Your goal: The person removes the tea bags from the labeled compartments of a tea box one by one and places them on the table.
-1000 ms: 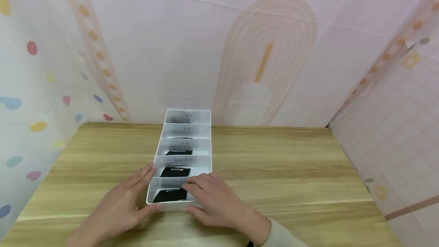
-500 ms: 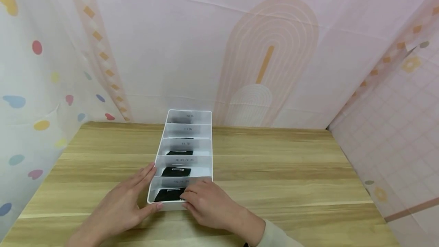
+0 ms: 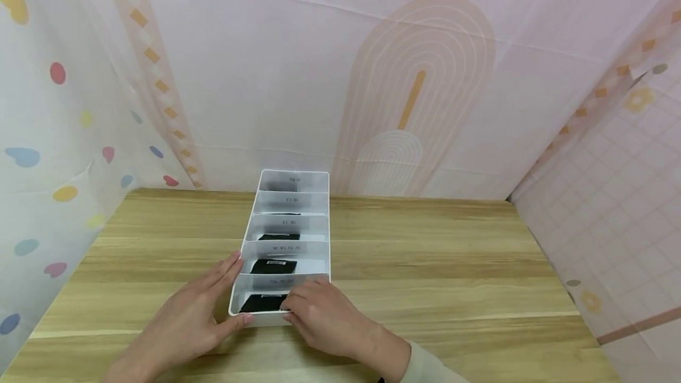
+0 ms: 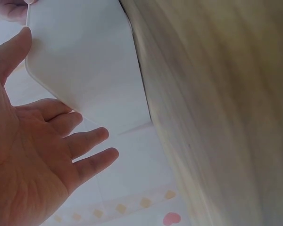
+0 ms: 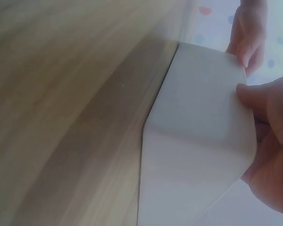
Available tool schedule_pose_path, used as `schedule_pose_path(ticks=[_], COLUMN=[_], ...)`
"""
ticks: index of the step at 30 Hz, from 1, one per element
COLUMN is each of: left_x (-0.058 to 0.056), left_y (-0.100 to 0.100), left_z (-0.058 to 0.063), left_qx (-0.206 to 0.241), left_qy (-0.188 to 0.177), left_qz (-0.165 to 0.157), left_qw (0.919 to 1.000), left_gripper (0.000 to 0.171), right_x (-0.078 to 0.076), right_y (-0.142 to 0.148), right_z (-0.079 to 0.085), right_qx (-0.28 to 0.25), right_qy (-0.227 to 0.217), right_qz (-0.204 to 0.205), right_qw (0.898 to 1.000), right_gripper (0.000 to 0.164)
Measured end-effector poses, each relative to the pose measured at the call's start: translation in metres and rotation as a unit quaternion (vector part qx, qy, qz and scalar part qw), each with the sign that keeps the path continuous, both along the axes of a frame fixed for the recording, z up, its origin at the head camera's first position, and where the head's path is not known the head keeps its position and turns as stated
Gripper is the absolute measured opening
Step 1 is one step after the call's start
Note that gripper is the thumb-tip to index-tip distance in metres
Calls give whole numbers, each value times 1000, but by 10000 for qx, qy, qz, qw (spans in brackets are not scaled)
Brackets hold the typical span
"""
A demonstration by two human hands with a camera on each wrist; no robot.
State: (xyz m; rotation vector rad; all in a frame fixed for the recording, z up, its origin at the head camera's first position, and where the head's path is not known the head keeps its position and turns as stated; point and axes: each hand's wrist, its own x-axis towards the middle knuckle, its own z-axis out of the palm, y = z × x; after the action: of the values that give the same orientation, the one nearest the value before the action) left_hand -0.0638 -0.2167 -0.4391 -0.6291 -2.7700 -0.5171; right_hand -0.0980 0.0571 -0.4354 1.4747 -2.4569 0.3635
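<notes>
A long white divided box stands on the wooden table, with small dark printed labels on the walls of its compartments. A flat black packet lies in the nearest compartment and another black packet in the one behind it. My left hand spans the near left corner, thumb against the front wall, loosely straight fingers along the side. My right hand grips the front wall near the right corner, thumb outside, curled fingers inside by the packet's right end. Its fingertips are partly hidden, so whether they pinch the packet is unclear.
The wooden table extends to both sides of the box. Patterned cloth hangs behind the table's far edge, with spotted cloth at left and checked cloth at right.
My right hand has lowered into the nearest compartment, its fingers curling inward by the black packet. My left hand has kept its place at the corner. The view has shifted slightly.
</notes>
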Motion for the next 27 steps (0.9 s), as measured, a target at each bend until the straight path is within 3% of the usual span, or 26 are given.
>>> schedule_pose_path(ticks=[9,27], left_x=[0,1], left_y=[0,1], left_z=[1,2], left_qx=[64,52], left_qy=[-31,-130], left_qz=[4,31], left_qw=[10000,9999], left_gripper=[97,95], right_x=[1,-5], right_y=[-1,6], right_z=[3,12], right_qx=[-458,-1365], right_qy=[-458,-589], right_qz=[-36,-91], right_qw=[9979,9888], right_gripper=[6,1])
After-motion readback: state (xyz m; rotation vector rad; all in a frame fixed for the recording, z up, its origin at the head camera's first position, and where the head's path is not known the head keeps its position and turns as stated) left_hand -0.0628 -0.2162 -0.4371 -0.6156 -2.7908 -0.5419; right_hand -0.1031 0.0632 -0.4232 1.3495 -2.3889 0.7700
